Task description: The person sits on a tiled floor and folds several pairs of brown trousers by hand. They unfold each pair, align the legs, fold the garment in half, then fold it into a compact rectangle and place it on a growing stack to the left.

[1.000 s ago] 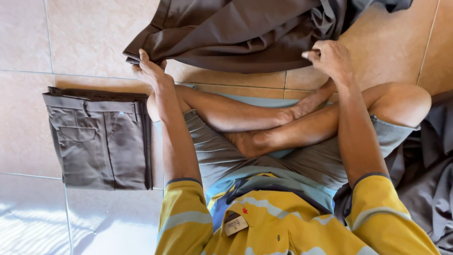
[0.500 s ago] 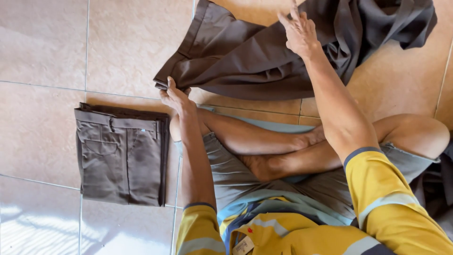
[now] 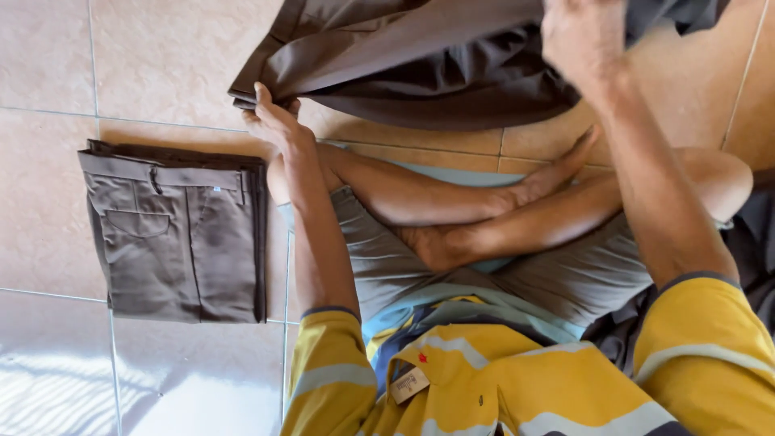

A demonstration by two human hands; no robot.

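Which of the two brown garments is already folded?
The folded trousers lying flat on the tile floor, apart from both hands. The other, the loose garment, is gripped by the left hand and right hand.

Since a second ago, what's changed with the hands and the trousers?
The right hand rose from the unfolded trousers' near edge up over the cloth, bunching it. The left hand kept its grip on the waistband corner. The folded trousers stayed flat on the tiles.
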